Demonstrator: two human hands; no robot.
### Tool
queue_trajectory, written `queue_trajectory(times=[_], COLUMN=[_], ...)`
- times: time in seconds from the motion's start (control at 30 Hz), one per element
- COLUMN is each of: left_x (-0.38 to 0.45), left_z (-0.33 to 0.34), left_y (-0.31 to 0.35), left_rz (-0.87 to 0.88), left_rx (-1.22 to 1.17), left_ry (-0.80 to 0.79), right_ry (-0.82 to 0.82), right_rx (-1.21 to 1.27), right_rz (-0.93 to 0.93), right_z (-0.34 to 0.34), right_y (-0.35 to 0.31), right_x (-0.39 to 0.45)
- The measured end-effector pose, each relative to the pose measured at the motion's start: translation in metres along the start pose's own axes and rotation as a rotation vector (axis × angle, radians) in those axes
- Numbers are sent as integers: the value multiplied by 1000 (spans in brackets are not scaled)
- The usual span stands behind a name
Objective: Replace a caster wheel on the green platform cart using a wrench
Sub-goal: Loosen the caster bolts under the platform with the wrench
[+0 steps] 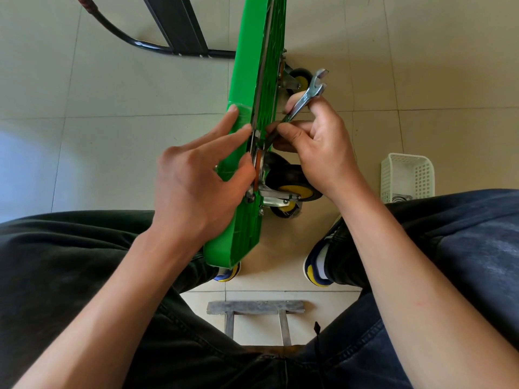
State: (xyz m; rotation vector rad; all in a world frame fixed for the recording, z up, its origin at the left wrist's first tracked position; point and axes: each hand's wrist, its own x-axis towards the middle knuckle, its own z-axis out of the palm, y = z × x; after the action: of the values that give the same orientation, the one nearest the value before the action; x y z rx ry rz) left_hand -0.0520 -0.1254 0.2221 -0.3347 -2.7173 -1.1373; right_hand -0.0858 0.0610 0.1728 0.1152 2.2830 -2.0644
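Observation:
The green platform cart [254, 63] stands on its edge between my knees, its underside facing right. My left hand [196, 178] rests on the cart's top face, fingers stretched along it and the thumb pressing the edge by the caster plate. My right hand [317, 144] grips a silver open-ended wrench [307, 95], whose lower end reaches the mounting plate. Two black casters with yellow hubs [292, 189] sit under my right hand. A further caster [300, 78] shows farther up the cart.
A white plastic basket [407, 175] with metal parts stands on the tiled floor at the right. A black metal frame [179, 26] lies behind the cart. A grey metal stool edge [255, 307] is between my legs. My shoes [317, 265] flank the cart.

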Motion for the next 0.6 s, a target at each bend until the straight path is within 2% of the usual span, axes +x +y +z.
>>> queue_trajectory(times=[0.2, 0.33, 0.47, 0.6], left_x=[0, 0, 0, 0], left_z=[0, -1, -1, -1], left_y=[0, 1, 1, 1], left_rz=[6, 17, 0, 0], left_rx=[1, 12, 10, 17], left_ry=[0, -2, -5, -10], right_ry=[-3, 86, 185, 263], right_rx=[-139, -145, -65, 110], right_rz=[-77, -51, 58, 294], right_z=[0, -3, -15, -21], right_y=[9, 13, 15, 21], right_x=[-11, -12, -5, 16])
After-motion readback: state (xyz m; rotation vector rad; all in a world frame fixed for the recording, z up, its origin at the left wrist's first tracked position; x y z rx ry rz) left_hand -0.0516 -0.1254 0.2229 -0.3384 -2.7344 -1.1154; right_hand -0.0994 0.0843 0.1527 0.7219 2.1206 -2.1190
